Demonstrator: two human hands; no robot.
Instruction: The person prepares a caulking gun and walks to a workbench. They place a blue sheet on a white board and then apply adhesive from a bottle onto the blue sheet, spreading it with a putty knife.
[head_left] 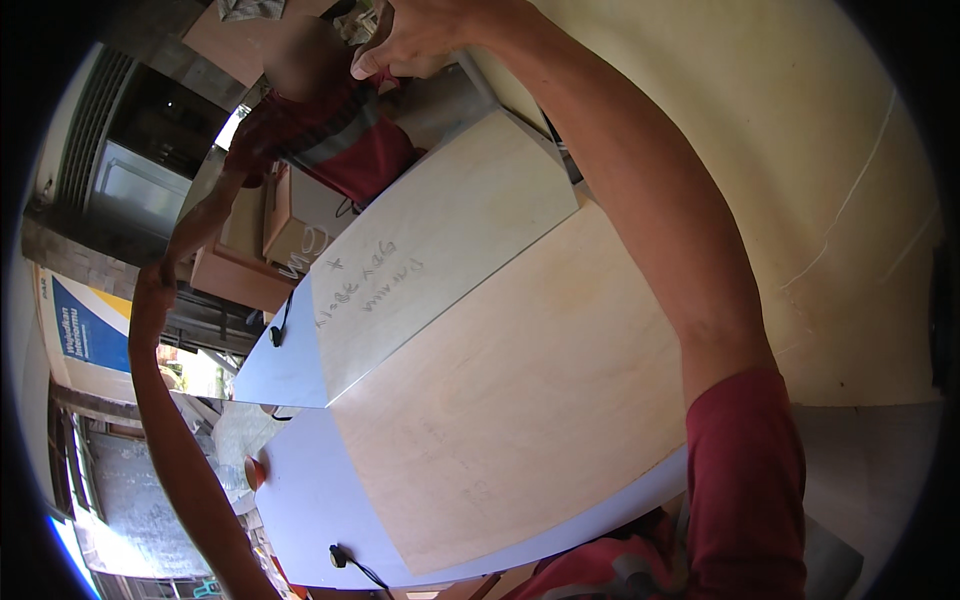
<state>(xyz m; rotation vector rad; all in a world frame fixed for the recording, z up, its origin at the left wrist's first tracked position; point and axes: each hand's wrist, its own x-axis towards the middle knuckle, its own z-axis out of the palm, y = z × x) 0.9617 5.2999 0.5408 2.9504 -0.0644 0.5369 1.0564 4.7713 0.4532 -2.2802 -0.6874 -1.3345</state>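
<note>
Tilted up on its lower edge, as it is between the person's two raised arms, a large frameless mirror (455, 205) stands across a pale wooden board (530, 400) and the whitish-blue tabletop (315, 490) that carries it. The right of the two hands (425, 35) is at the mirror's right side near the top of the view, closed on it with the thumb lying bent over the near face; part of that hand runs out of view. The left hand (153, 285) meets its own reflection at the mirror's far left side, so it touches the glass there, but I cannot tell how far its fingers are closed.

Within the glass appears the person in a maroon shirt with a grey band, along with brown boxes and the board again, bearing dark handwritten marks (on the board itself such marks are very faint). The board lies flat in front of the mirror, touching its lower edge and leaving a strip of tabletop bare along the left and near sides.

On that strip, close to the near edge, sits a small black object (340, 555) with a dark cord. Farther up, at the left edge, is a round reddish-orange item (255, 472), too small to identify. A maroon sleeve (745, 450) covers the right upper arm. Beyond the tabletop, a blue, white and yellow poster (85, 325) hangs at the left, and a cream wall (840, 200) with pale cracks rises at the right.
</note>
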